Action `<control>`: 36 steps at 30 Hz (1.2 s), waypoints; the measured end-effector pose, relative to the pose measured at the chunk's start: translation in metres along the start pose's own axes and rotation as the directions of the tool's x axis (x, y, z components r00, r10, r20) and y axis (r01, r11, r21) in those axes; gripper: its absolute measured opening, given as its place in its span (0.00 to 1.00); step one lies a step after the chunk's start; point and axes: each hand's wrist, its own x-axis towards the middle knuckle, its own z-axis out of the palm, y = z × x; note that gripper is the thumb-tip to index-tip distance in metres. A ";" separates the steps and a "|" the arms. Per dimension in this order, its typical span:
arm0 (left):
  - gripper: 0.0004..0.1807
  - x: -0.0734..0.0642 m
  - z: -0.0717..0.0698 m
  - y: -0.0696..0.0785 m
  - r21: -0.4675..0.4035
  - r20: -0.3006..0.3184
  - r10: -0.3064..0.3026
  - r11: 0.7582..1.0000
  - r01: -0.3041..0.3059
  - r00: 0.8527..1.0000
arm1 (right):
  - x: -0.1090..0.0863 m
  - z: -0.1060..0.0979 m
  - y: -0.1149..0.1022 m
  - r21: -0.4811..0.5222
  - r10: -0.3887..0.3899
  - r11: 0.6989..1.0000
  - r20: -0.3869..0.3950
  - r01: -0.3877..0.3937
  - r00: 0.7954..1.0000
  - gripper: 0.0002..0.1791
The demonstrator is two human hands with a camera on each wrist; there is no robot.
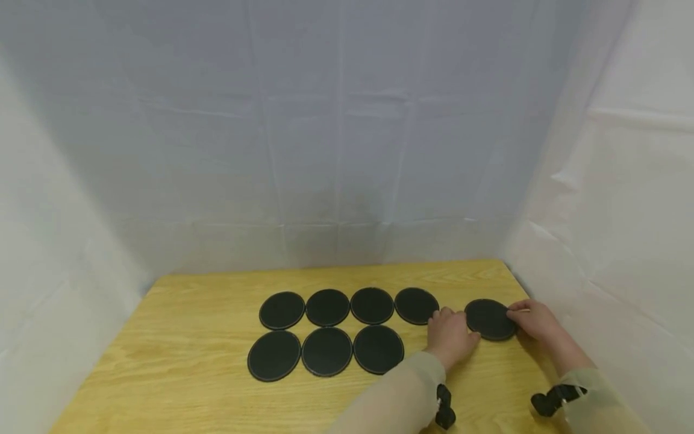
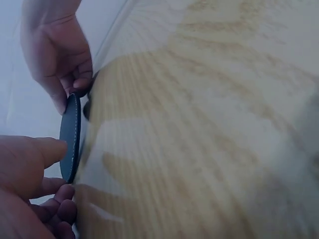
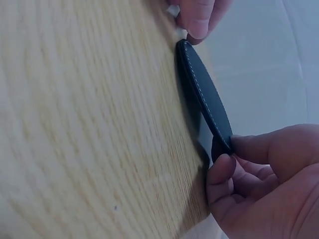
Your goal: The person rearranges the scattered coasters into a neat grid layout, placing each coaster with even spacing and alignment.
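A round black coaster (image 1: pixel 490 319) with pale stitching along its edge is between my two hands at the right of the table. My right hand (image 1: pixel 537 319) pinches its right edge, thumb on top and fingers curled beneath, as the right wrist view shows with the coaster (image 3: pixel 209 94) tilted above the wood. At the opposite edge, my left hand (image 1: pixel 451 337) holds it between thumb and fingers; in the left wrist view the thumb (image 2: pixel 52 152) lies on its face. The left fingers are close beside the last coaster (image 1: pixel 416 305) of the back row.
More black coasters lie flat in two rows on the wooden table (image 1: pixel 179 337): a back row (image 1: pixel 328 307) and a front row (image 1: pixel 327 351) of three. White sheeting (image 1: pixel 336 150) encloses the back and sides. Black straps (image 1: pixel 444 407) are on both wrists.
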 end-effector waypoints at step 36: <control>0.20 -0.076 -0.047 -0.099 -0.350 -0.148 0.008 0.935 -0.060 0.989 | -0.060 0.075 -0.060 0.308 -0.098 0.950 0.131 0.054 0.987 0.18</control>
